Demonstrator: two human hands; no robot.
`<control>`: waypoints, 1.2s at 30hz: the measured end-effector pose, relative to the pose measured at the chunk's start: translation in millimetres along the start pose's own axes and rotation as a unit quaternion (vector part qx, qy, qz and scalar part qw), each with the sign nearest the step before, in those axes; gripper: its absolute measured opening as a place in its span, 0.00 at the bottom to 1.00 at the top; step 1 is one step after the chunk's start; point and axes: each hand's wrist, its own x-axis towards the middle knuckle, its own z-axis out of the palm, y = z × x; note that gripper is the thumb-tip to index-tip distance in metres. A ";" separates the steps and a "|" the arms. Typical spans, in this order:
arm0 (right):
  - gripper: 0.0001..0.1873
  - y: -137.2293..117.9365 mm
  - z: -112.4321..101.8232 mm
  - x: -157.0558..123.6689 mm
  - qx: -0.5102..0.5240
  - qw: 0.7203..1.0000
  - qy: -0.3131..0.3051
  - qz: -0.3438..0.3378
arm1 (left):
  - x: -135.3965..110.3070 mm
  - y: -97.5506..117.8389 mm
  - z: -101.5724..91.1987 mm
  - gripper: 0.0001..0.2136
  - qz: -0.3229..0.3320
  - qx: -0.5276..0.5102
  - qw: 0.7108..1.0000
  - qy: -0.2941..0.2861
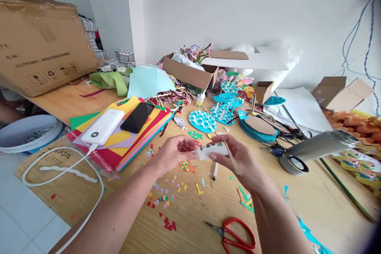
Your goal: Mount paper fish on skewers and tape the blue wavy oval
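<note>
- Standing at the far left, a large cardboard box (44, 43) rises behind a pale bucket (49, 127).
- Next, a white power bank (102, 127) lies on coloured sheets (114, 160), its white cable (102, 190) looping toward the near edge; a black phone (137, 117) lies just beside it.
- Left hand (171, 152): thumb and fingers bent, a narrow gap between them, at the left end of a white labelled object; I cannot tell whether they grip it.
- Behind the hands, a blue wavy disc (203, 121) lies on the table (202, 214).
- Between the hands, the white labelled object (205, 151) is raised over the tabletop.
- Right hand (242, 156): thumb and fingers closed around that object's right part.
- Nearer, red-handled scissors (239, 232) lie below the right wrist.
- Farther right, a metal flask (321, 147) lies on its side.
</note>
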 end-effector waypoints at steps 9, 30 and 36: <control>0.20 17.8 28.2 2.7 0.247 0.968 0.028 0.021 | 0.9 -1.2 0.3 0.15 0.013 0.009 1.000 -0.001; 0.16 51.6 58.8 0.7 0.051 0.986 0.092 -0.128 | 1.3 -24.6 -4.0 0.07 0.060 0.582 0.809 0.055; 0.14 48.1 61.2 -1.8 0.021 0.990 0.076 -0.117 | 1.8 -25.3 -4.6 0.07 0.058 0.583 0.808 0.057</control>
